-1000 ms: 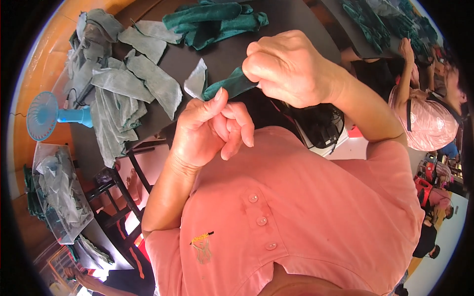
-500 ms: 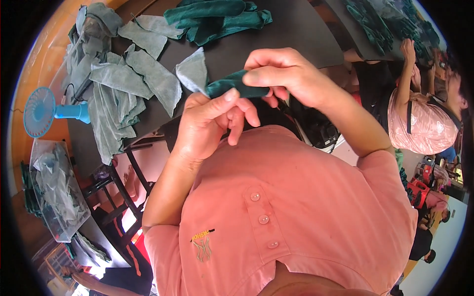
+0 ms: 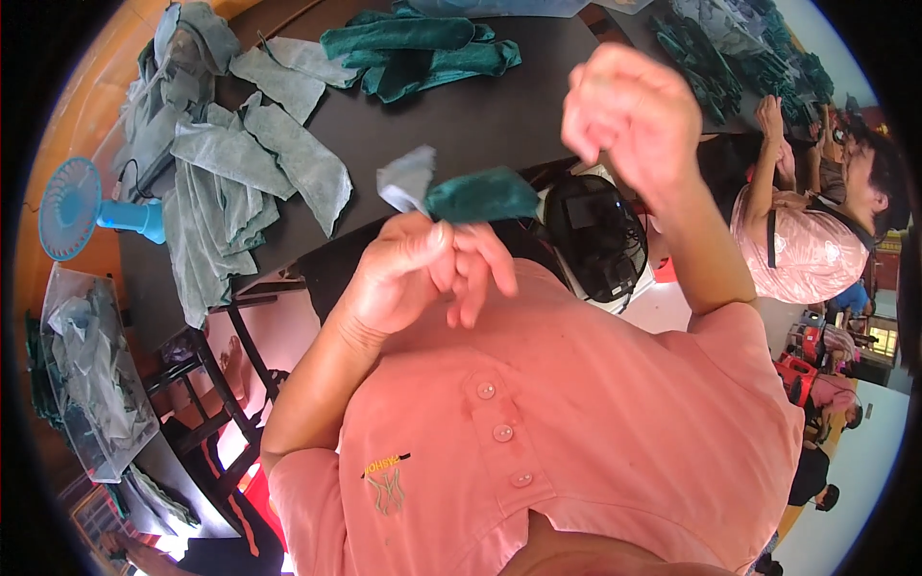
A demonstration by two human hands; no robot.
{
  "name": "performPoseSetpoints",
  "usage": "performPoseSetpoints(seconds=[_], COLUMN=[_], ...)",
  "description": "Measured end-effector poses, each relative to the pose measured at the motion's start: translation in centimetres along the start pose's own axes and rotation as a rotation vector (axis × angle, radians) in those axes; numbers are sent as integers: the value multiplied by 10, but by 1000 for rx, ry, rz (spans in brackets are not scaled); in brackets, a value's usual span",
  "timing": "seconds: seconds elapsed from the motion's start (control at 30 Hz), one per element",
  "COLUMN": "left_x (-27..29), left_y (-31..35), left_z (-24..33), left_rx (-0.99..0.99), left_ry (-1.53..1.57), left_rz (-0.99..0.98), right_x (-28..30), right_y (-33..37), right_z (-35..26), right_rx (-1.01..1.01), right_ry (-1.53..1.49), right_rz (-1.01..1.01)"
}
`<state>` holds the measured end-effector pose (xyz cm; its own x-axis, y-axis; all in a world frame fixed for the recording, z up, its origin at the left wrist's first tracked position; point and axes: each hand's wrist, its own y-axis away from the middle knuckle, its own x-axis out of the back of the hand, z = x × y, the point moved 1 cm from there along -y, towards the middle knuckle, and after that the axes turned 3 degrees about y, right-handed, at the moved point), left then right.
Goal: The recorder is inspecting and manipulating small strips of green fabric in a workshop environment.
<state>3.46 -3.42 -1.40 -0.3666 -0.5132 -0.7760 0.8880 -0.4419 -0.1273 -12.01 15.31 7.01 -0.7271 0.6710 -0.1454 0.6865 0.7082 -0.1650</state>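
In front of my chest, my left hand point(image 3: 423, 264) pinches a dark green velvety fabric piece point(image 3: 485, 195) between thumb and fingers. A pale grey-green flap point(image 3: 407, 179) sticks up from the piece's left end. My right hand point(image 3: 629, 115) is raised to the right of the cloth and apart from it, its fingers curled together and slightly blurred. Whether anything thin or small sits in those fingers is hidden. Beyond, on the dark table point(image 3: 451, 110), lie a stack of folded green velvety pieces point(image 3: 423, 48) and several loose pale grey-green pieces point(image 3: 303, 163).
A blue fan point(image 3: 72, 208) stands at the left by a heap of grey cloth point(image 3: 178, 106). Below it is a clear bin point(image 3: 101, 370) of cloth pieces. A black device point(image 3: 595, 235) lies near my right forearm. Other people, one in a pink top point(image 3: 802, 230), sit at the right.
My right hand has let go of the green piece and moved up and right, its fingers curling. My left hand, still holding the piece, has lowered slightly.
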Motion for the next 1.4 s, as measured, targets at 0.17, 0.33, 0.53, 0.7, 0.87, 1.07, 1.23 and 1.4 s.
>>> performPoseSetpoints(seconds=[0.17,0.33,0.53,0.7,0.87,1.07,1.23,1.4], left_x=[-11,-11,-14,-5,-25,-31,-16,-5], left_y=[-2,-3,1,16,-11,-67,-65,-67], left_z=[6,-3,-10,-5,15,15,5,8], left_rx=[0,7,159,68,-255,-224,-60,-36], left_ry=[-166,-294,-190,-114,-569,-465,-330,-103], left_rz=[194,328,107,169,406,535,614,477], right_x=[-14,-46,-32,9,43,18,10,3], right_y=[8,22,26,20,6,-4,-6,-4], right_z=[14,40,36,-15,-35,-27,-14,-7], right_rx=[-341,-434,-345,366,-164,-241,-203,-193], right_ry=[562,171,-101,523,583,580,452,324], right_rz=[-133,-182,-136,19,-203,-355,-260,-192])
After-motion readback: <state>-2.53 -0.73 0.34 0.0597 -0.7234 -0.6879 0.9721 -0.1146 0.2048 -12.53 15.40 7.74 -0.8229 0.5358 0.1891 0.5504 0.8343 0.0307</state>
